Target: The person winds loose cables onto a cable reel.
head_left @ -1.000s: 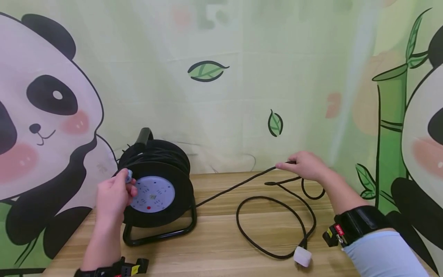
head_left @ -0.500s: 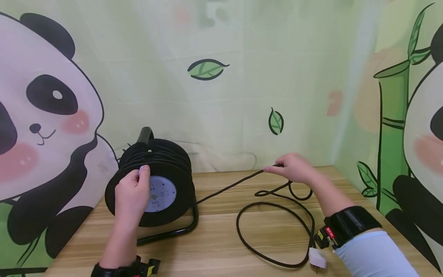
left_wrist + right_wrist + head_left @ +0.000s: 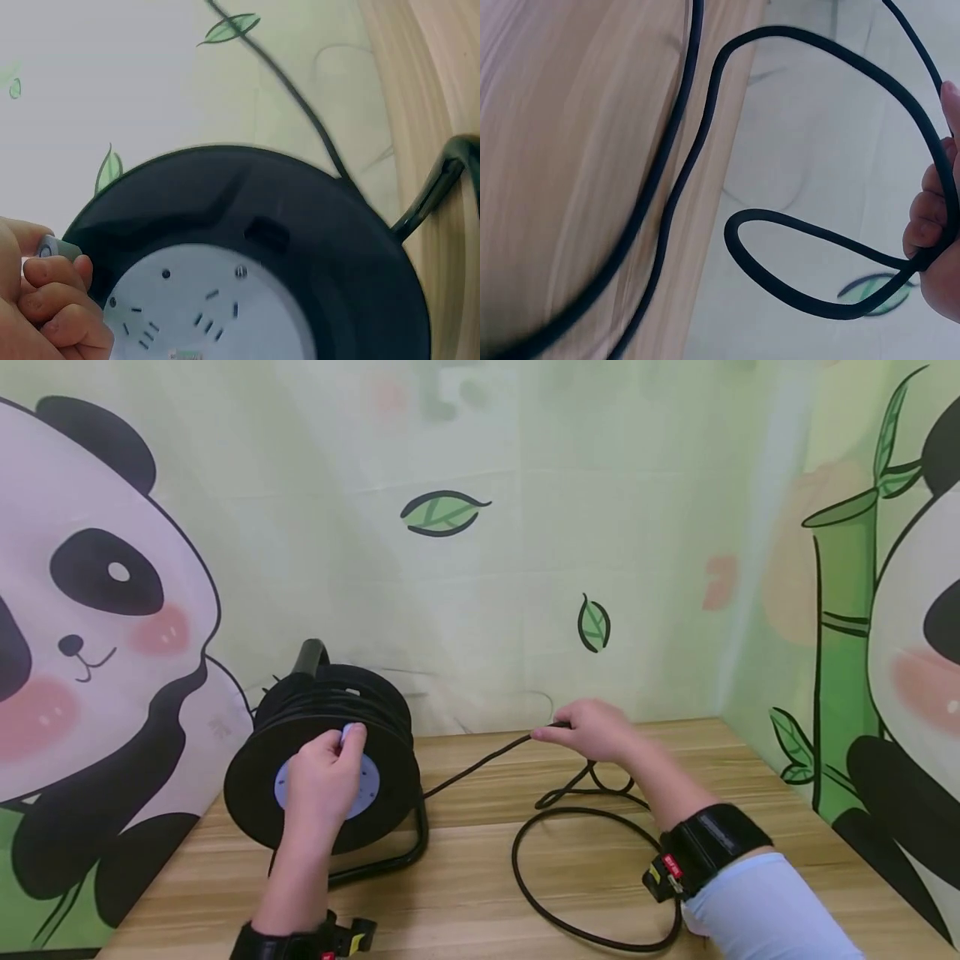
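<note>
A black cable reel stands on its tubular frame at the left of the table, with cable wound on its drum. My left hand is before its face and pinches the small blue-grey crank knob between thumb and curled fingers. Behind that hand is the round light-blue socket panel, partly hidden. My right hand grips the black cable, which runs taut from the reel's lower right side. Beyond this grip the cable hangs in a small loop, plain in the right wrist view.
A larger loop of cable lies on the wooden table below my right hand, its right end running under the sleeve. The reel's carrying handle sticks up at the back. A printed panda backdrop closes off the rear.
My left hand and the knob have swung rightward across the reel's face. My right hand has come left toward the reel with the cable, and the white plug is now mostly covered by my sleeve.
</note>
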Demonstrator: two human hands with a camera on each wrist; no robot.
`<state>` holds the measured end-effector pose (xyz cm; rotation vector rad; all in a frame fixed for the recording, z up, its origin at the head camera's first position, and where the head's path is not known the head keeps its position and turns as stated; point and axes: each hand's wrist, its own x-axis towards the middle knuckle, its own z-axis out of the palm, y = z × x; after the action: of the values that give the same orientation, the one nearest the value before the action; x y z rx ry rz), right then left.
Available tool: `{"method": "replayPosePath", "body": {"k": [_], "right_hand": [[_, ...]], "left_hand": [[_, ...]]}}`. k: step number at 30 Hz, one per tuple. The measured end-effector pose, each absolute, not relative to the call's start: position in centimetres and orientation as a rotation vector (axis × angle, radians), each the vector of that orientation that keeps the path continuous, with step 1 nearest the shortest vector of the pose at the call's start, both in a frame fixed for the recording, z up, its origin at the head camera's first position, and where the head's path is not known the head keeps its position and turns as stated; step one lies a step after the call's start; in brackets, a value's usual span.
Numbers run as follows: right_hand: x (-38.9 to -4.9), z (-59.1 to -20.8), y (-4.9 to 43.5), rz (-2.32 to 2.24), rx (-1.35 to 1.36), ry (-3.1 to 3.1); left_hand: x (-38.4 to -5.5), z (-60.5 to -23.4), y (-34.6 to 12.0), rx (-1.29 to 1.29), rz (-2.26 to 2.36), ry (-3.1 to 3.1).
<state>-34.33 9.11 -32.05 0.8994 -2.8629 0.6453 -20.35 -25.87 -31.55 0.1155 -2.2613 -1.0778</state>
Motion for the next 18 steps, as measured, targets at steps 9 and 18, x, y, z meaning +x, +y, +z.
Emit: {"method": "replayPosePath", "body": {"k": [9,18], "right_hand": [[-34.0,-32.9,5.4,0.509,0.989,-2.816],[-33.2,-33.6,1.7,0.407,1.057,-2.79]], "left_hand": [[-21.5,-32.9,-23.9,0.069,-1.052,-2.417],[-22.3,-34.1,-23.0,0.08,-1.032,-2.634]]}}
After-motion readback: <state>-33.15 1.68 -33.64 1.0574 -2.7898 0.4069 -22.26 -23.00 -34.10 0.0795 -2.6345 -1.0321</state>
